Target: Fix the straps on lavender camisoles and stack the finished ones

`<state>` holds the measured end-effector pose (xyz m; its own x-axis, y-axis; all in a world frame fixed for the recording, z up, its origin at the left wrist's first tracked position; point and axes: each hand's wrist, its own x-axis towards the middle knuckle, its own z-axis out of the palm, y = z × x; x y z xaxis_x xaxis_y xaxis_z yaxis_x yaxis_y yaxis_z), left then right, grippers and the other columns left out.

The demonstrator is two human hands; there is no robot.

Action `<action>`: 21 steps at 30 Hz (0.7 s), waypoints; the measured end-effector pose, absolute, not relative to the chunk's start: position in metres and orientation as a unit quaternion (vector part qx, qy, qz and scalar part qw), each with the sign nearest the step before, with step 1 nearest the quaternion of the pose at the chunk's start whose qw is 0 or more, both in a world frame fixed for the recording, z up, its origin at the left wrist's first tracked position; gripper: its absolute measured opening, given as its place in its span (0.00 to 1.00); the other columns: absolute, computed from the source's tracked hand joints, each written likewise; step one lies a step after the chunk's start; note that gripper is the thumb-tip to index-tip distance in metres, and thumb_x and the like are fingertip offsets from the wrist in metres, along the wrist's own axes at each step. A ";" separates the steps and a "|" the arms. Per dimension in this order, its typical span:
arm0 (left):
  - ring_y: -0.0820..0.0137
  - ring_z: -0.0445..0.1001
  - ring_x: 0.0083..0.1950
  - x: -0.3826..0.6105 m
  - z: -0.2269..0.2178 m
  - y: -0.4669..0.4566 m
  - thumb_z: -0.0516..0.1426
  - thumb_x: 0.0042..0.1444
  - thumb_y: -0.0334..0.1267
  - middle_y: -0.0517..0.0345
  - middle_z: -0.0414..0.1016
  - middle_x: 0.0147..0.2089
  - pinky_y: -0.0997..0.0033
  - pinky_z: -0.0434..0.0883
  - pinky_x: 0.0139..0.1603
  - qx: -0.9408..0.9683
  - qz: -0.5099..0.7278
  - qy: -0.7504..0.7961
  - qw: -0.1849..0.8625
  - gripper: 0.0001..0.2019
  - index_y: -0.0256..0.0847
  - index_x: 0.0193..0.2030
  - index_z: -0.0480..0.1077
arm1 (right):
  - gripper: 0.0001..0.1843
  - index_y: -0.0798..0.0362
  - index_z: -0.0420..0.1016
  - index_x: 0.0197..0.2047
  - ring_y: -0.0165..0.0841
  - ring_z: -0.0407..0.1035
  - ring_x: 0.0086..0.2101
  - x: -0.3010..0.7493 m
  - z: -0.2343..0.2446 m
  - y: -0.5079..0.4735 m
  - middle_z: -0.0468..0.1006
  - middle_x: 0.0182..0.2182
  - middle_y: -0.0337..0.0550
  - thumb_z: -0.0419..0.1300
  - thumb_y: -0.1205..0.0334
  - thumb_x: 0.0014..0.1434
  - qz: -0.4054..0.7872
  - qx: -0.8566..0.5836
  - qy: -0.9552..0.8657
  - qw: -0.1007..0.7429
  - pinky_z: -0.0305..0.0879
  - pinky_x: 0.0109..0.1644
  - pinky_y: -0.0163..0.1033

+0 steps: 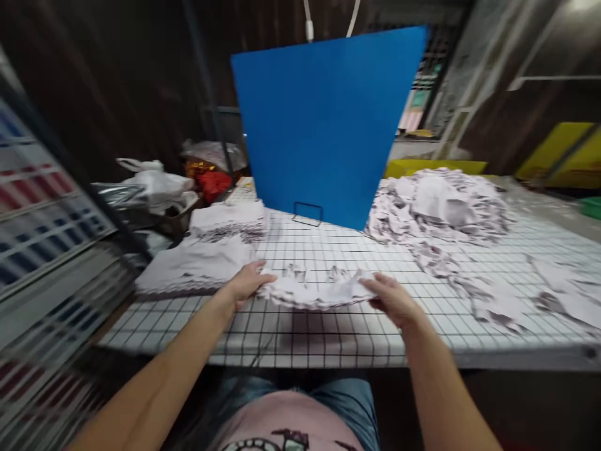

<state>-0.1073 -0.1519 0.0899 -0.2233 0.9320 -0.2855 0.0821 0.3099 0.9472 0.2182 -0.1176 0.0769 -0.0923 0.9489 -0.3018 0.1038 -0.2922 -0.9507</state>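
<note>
A pale, whitish piece of fabric [317, 293] with a ruffled edge hangs stretched between my two hands, just above the front part of the table. My left hand [246, 283] pinches its left end. The right end is gripped between the thumb and fingers of my right hand [389, 297]. Close to my left hand lies a stack of similar flat pale pieces [197, 263], and a second stack [230, 216] sits behind it. On the right, a big heap of crumpled pale pieces [439, 207] trails a strip of fabric [462, 285] toward the front.
A large blue board [328, 125] stands upright across the table behind my hands. The tabletop cover [300, 332] has a black grid on white. Crates [32, 207] rise at the left, with white bags [157, 185] nearby. More pale fabric [570, 291] lies far right.
</note>
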 end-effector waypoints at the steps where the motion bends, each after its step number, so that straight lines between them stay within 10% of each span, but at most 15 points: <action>1: 0.68 0.78 0.35 -0.112 0.105 -0.154 0.68 0.43 0.33 0.46 0.80 0.43 0.74 0.73 0.31 0.396 0.449 0.622 0.505 0.42 0.31 0.66 0.60 | 0.13 0.54 0.70 0.39 0.24 0.69 0.24 0.216 0.090 -0.111 0.76 0.28 0.40 0.67 0.59 0.54 0.579 -0.548 -0.466 0.383 0.66 0.25 0.26; 7: 0.76 0.70 0.21 -0.183 0.187 -0.146 0.70 0.43 0.31 0.55 0.76 0.27 0.78 0.66 0.21 0.412 0.453 0.635 0.470 0.25 0.31 0.51 0.76 | 0.15 0.51 0.74 0.44 0.25 0.67 0.20 0.144 0.152 -0.060 0.70 0.22 0.36 0.67 0.65 0.53 0.596 -0.466 -0.498 0.424 0.70 0.21 0.28; 15: 0.59 0.74 0.51 -0.305 0.288 -0.131 0.53 0.61 0.34 0.40 0.72 0.55 0.71 0.65 0.41 0.462 0.536 0.672 0.218 0.26 0.10 0.59 0.62 | 0.06 0.53 0.67 0.37 0.22 0.68 0.24 -0.030 0.224 -0.003 0.71 0.27 0.34 0.60 0.71 0.57 0.607 -0.319 -0.508 0.521 0.72 0.25 0.29; 21: 0.62 0.78 0.45 -0.383 0.190 -0.148 0.65 0.52 0.34 0.41 0.78 0.49 0.69 0.72 0.40 0.358 0.558 0.721 0.201 0.21 0.23 0.51 0.74 | 0.07 0.51 0.66 0.37 0.23 0.68 0.27 -0.108 0.137 -0.028 0.72 0.31 0.35 0.60 0.65 0.54 0.614 -0.385 -0.534 0.436 0.72 0.29 0.31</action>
<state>-0.3826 -0.1484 0.1898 -0.6625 0.7408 0.1108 0.2932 0.1203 0.9485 -0.1075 -0.0278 0.1375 -0.3245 0.9459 -0.0066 -0.1243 -0.0495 -0.9910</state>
